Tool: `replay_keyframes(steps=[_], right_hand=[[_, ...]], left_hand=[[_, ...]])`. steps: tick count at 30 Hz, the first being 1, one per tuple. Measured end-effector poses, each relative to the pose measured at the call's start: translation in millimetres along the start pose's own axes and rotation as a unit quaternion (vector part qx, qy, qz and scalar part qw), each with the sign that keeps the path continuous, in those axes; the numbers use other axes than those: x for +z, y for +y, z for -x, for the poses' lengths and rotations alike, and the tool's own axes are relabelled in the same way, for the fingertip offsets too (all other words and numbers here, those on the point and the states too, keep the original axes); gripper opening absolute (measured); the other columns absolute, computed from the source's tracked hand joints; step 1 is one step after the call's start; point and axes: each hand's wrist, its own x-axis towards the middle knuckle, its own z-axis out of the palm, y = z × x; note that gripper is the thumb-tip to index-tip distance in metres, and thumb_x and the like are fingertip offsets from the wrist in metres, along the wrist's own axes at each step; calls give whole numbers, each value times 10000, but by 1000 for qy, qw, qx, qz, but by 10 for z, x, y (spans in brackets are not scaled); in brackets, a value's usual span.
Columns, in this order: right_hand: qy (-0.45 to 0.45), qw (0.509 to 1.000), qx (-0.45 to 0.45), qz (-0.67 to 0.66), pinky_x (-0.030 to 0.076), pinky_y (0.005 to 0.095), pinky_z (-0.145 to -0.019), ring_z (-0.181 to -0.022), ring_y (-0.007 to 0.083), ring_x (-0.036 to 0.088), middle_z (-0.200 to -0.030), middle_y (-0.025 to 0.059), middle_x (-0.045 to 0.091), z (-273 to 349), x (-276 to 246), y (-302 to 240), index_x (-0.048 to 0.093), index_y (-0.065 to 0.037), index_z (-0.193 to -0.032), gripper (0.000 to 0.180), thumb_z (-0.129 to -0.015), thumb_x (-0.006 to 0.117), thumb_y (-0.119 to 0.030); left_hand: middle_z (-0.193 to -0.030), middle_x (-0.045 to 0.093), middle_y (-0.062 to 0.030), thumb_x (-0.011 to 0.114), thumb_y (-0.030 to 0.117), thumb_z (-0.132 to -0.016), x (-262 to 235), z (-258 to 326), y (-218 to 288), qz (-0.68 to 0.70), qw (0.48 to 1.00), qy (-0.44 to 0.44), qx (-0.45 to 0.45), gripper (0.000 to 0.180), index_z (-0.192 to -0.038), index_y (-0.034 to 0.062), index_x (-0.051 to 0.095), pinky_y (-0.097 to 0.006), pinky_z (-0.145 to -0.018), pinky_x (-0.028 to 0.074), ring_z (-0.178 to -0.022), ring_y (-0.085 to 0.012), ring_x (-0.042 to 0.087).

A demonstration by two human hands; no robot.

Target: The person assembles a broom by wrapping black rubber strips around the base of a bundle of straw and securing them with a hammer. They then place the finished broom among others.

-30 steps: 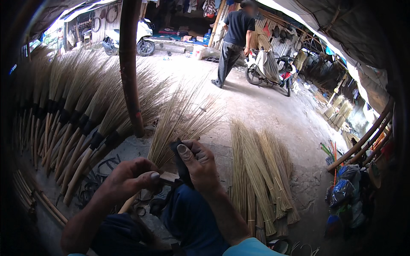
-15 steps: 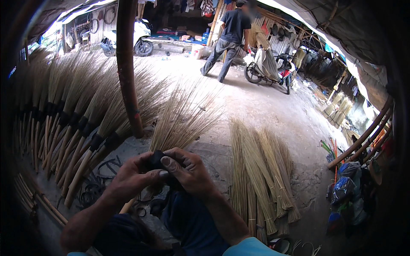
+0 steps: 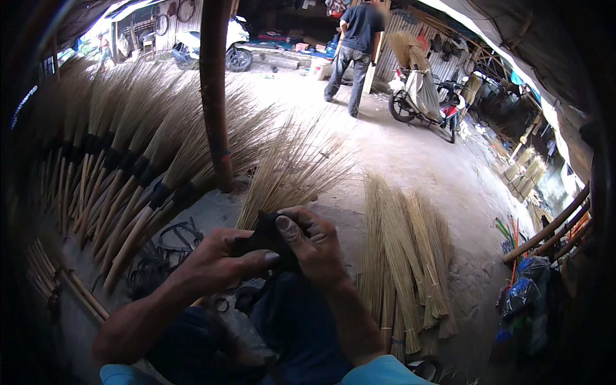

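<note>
Above my knees, a broom's fan of pale straw bristles (image 3: 289,170) points away from me. A dark, flexible black band (image 3: 273,234), rubber-like, is pulled at the base of the bristles. My left hand (image 3: 231,256) pinches the band's near left part, thumb stretched along it. Gripping its upper right edge is my right hand (image 3: 316,240), thumb pressed on top. The broom's lower end is mostly hidden behind my hands and legs. To the left, several brooms (image 3: 138,167) with black bands round their necks lean in a row.
Bundles of straw (image 3: 404,269) lie on the ground at right. A bamboo post (image 3: 217,102) rises just beyond the brooms. Black strips (image 3: 179,237) and cut poles (image 3: 80,292) lie at left. Farther off, a person (image 3: 355,51) stands beside a loaded motorbike (image 3: 427,106).
My right hand has pulled the black band's edge up and outward, so more of it shows. The view has shifted slightly. The distant person's legs have come closer together.
</note>
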Motion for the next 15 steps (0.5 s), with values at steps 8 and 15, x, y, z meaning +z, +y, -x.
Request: replay_keyframes(steps=[8, 15], right_hand=[[10, 1000, -20, 14, 559, 262, -811, -909, 67, 665, -988, 26, 753, -6, 25, 7, 746, 10, -1184, 173, -1146, 684, -148], [18, 999, -23, 27, 553, 259, -804, -898, 62, 656, -970, 10, 743, -7, 35, -4, 748, 7, -1168, 178, -1140, 698, -162]], left_hand=[[-809, 768, -30, 766, 524, -1064, -177, 3, -149, -84, 995, -49, -21, 499, -1022, 32, 841, -307, -636, 513, -677, -101, 663], [-862, 808, -87, 741, 557, -1066, -266, 16, -190, -114, 990, -45, -71, 531, -1024, 40, 851, -368, -726, 583, -768, -163, 748]])
